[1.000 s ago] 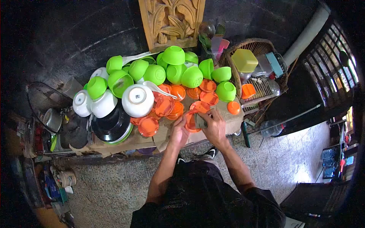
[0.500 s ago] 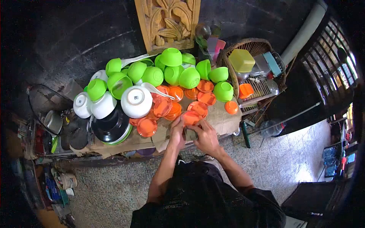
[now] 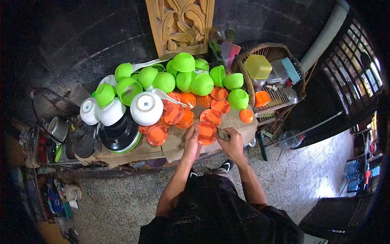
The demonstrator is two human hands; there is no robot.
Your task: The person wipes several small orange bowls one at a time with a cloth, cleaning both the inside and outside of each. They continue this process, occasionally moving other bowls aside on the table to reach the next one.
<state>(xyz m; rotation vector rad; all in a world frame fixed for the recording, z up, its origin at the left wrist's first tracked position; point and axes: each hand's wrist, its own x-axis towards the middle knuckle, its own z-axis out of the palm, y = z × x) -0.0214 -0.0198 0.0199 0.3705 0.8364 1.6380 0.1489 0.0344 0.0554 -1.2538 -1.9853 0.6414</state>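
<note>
My left hand [image 3: 191, 145] grips a small orange saucer [image 3: 206, 133] by its left side, holding it over the front edge of the cardboard-covered table. Just right of the saucer, my right hand [image 3: 232, 145] has its fingers bent together. A small dull grey-green bit shows at those fingertips, too small to name. More orange saucers [image 3: 157, 135] lie in loose groups beyond and to the left of my hands. Behind them sit several bright green bowls [image 3: 202, 84], many upside down. A white bowl [image 3: 146, 108] rests upside down near a white spoon [image 3: 167, 97].
Black plates [image 3: 118, 134] are stacked at the left under the white bowls. A wicker basket [image 3: 243, 77] with plastic containers stands on the right. The carved wooden panel [image 3: 183, 28] leans on the back wall. A small metal pot [image 3: 58, 129] sits far left.
The saucer has tilted to show more of its round face and come slightly nearer. My right hand has let go of it and moved right.
</note>
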